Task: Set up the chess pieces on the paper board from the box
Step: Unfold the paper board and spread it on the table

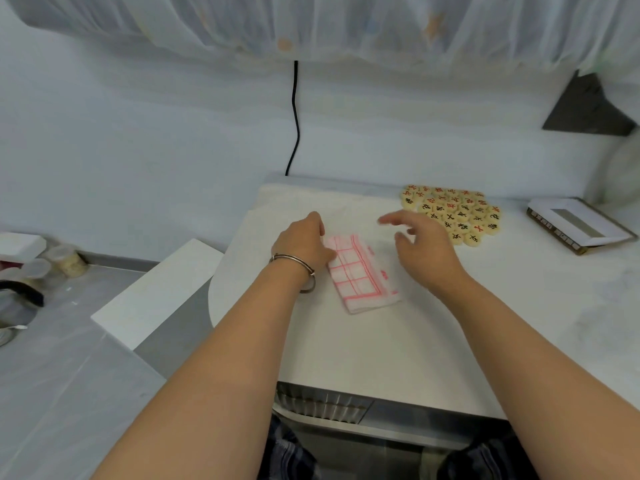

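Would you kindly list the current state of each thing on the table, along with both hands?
paper board: still folded, lying flat on the table.
chess pieces: out of the box, clustered flat, none on the board.
box: open, empty as far as visible.
left hand: resting on the board's left edge.
right hand: open, fingers spread, holding nothing, blurred.

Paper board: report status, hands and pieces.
Paper board still folded. Left hand on its edge, right hand open above. Chess pieces clustered off-board, box empty.
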Tool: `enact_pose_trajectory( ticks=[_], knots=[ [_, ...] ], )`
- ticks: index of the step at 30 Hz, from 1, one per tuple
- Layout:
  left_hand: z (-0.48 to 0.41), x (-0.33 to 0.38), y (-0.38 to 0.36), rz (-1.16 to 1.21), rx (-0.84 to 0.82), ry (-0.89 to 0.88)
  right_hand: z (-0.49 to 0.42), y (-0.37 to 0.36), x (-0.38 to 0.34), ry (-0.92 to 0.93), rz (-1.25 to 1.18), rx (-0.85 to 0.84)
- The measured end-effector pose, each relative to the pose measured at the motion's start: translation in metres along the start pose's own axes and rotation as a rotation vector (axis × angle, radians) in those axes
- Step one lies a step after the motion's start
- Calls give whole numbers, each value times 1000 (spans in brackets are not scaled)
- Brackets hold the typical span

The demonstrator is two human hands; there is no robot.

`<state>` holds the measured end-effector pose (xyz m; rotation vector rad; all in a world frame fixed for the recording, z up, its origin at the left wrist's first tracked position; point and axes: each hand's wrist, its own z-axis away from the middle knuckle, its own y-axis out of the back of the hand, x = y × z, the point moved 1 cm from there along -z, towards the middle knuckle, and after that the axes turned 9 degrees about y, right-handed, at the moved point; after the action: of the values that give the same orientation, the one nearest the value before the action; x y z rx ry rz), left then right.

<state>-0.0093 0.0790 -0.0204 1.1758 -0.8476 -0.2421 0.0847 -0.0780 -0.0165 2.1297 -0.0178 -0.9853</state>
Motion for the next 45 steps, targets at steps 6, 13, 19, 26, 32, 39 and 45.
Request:
enact_pose_trajectory(
  ticks=[6,13,19,26,32,39,45],
  knots=[
    [5,13,5,-22,47,-151,5,-18,4,127,397,-466],
    [7,14,1,-214,-117,-288,1,-4,5,-6,218,-304],
    [1,10,-7,-305,-128,-302,3,1,13,23,276,-501],
    [0,5,-12,-378,-227,-330,3,2,3,19,266,-417],
    [2,5,-9,-280,-244,-320,2,3,3,-3,231,-363],
    [9,7,11,2,-221,-271,-6,8,1,-121,-158,-145],
    [2,1,24,213,-135,-170,-12,12,8,-237,-346,180]
  ],
)
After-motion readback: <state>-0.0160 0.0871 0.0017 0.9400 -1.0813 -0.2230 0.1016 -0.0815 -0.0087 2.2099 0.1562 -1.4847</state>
